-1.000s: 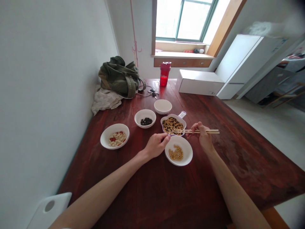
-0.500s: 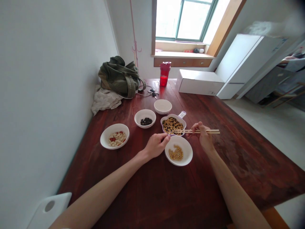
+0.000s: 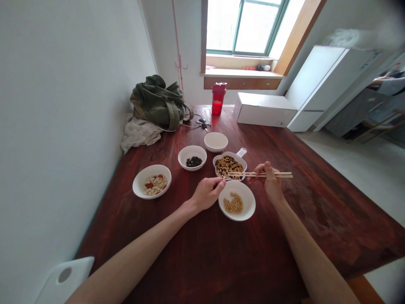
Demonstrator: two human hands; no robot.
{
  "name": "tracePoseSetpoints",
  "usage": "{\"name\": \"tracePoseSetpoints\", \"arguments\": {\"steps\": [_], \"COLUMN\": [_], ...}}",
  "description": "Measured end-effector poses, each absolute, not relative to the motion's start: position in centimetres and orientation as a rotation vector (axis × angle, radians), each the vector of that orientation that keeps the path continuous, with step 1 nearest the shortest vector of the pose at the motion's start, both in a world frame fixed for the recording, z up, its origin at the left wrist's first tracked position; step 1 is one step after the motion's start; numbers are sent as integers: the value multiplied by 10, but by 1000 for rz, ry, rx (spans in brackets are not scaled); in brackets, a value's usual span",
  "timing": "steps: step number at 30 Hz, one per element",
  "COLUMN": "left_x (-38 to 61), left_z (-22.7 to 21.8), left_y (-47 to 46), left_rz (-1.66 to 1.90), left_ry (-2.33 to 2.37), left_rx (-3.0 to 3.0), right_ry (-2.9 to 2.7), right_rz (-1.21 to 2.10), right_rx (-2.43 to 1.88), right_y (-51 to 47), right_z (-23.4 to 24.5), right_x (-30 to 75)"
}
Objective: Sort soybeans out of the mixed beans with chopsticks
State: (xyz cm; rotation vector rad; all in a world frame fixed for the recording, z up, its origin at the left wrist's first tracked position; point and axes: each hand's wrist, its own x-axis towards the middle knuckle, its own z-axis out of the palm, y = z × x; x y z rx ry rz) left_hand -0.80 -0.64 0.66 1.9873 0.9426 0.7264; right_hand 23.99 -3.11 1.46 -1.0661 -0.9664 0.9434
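Observation:
My right hand [image 3: 271, 182] grips a pair of wooden chopsticks [image 3: 283, 174] lying level, their tips over a purple-rimmed bowl of mixed yellow and dark beans [image 3: 229, 166]. My left hand [image 3: 207, 193] is loosely curled, its fingertips touching the near rim of that bowl. Just in front of me, between my hands, sits a white bowl with several yellow soybeans [image 3: 236, 200].
On the dark red wooden table [image 3: 202, 253] stand a white bowl of black beans [image 3: 192, 157], an empty white bowl [image 3: 215, 141] and a white bowl of peanuts [image 3: 152, 181]. Farther back lie a green bag [image 3: 158, 102], a red bottle [image 3: 218, 98], keys and a white box [image 3: 265, 109].

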Motion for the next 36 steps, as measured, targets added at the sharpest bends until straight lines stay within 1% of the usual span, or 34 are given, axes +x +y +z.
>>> {"name": "tracePoseSetpoints", "arguments": {"steps": [5,12,21,27,31,36], "left_x": [-8,-8,-7,-6,-6,-10], "left_z": [8,8,6,4,7,19], "left_y": [-7,-7,-5,-4,-7,-22], "left_rz": [735,736,777,840,897,937], "left_ry": [944,948,945,945,970,937], "left_rx": [1975,1960,1902,1823,1786,1971], "right_ry": [-873,-874,-889,-757,-681,-612], "right_rz": [952,1117,1106,996,996,931], "right_rx": [-959,-849,-815,-806,-799,-809], "right_y": [-30,-35,-37,-28,-22,-18], "right_z": [22,32,35,21,10,1], "right_x": [247,258,255,257,255,250]}}
